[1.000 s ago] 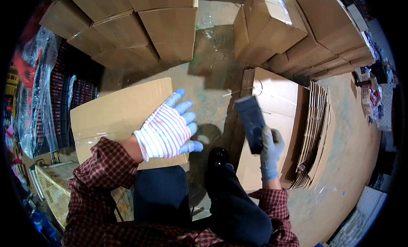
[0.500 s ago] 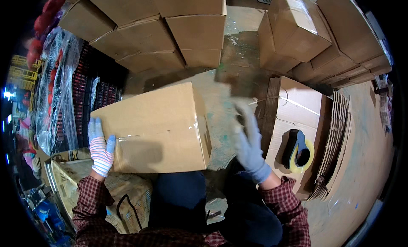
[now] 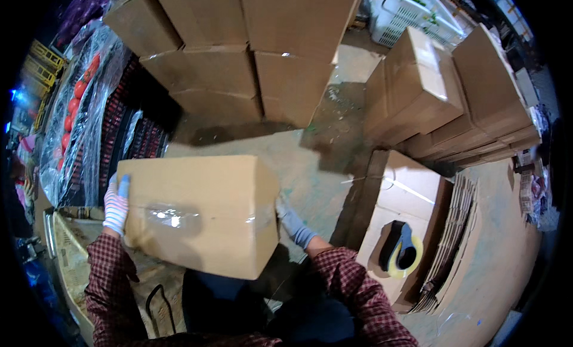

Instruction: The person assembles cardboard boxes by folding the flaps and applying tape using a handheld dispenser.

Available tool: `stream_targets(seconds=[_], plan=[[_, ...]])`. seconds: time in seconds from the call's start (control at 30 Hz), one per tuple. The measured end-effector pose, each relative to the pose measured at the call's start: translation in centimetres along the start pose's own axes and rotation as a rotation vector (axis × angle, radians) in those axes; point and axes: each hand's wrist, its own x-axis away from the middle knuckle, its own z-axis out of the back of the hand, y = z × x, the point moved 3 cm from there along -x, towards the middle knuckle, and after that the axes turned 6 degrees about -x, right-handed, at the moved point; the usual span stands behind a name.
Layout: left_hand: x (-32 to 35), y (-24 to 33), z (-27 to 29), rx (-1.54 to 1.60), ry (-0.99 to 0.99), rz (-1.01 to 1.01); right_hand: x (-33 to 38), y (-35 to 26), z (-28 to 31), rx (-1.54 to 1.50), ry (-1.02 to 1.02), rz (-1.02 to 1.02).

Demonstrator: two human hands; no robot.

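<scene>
A closed brown cardboard box (image 3: 191, 209) is held between my two hands, above my knees, with clear tape across its side and on its right edge. My left hand (image 3: 116, 202), in a striped glove, grips the box's left end, its thumb on the near face. At the opposite end my right hand (image 3: 291, 220), in a grey glove, presses against the box; its fingertips are partly hidden behind the corner. A tape dispenser (image 3: 391, 248) with a yellowish tape roll lies to the right on a bundle of flattened cardboard (image 3: 382, 212).
Stacked cardboard boxes (image 3: 209, 72) rise ahead, and more boxes (image 3: 418, 90) stand at the far right. Behind those is a white plastic basket (image 3: 406, 21) with greens. Plastic-wrapped dark crates (image 3: 113, 102) with red tomatoes (image 3: 71, 105) stand left. A dirty pale crate (image 3: 77, 257) sits at lower left.
My right hand has come left from open air onto the box's right end. The box has turned, showing a taped seam on its near side. The view has shifted somewhat.
</scene>
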Motion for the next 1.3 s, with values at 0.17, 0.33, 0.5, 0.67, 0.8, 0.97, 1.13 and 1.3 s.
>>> stream_targets(seconds=[0.17, 0.33, 0.5, 0.67, 0.8, 0.97, 1.13, 1.3], plan=[[-3.0, -5.6, 2.6, -0.121, 0.124, 0.067, -1.1, 1.8, 0.5, -0.093, 0.034, -0.039], [-3.2, -2.5, 0.7, 0.336, -0.037, 0.314, 2.2, -5.3, 2.8, -0.476, 0.004, -0.068], [-1.8, 2.7, -2.3, 0.428, -0.199, 0.172, 10.7, -15.1, 4.3, -0.595, 0.185, 0.001], [0.0, 10.3, -8.2, 0.675, -0.45, 0.023, 21.1, -17.7, 7.6, -0.389, 0.6, 0.24], [3.7, 17.7, -11.2, 1.062, -0.782, 0.238, 27.6, -18.7, 8.3, -0.624, 0.548, 0.432], [9.0, 21.5, -15.3, 1.141, -1.205, 0.113, 24.1, -22.3, 3.0, -0.454, 0.567, 0.385], [11.4, 20.0, -15.6, 1.058, -1.24, 0.256, 21.5, -25.8, -0.9, -0.269, 0.541, 0.394], [11.4, 17.9, -12.5, 1.189, -1.122, 0.295, 27.4, -40.9, -1.3, 0.191, 0.704, 1.029]])
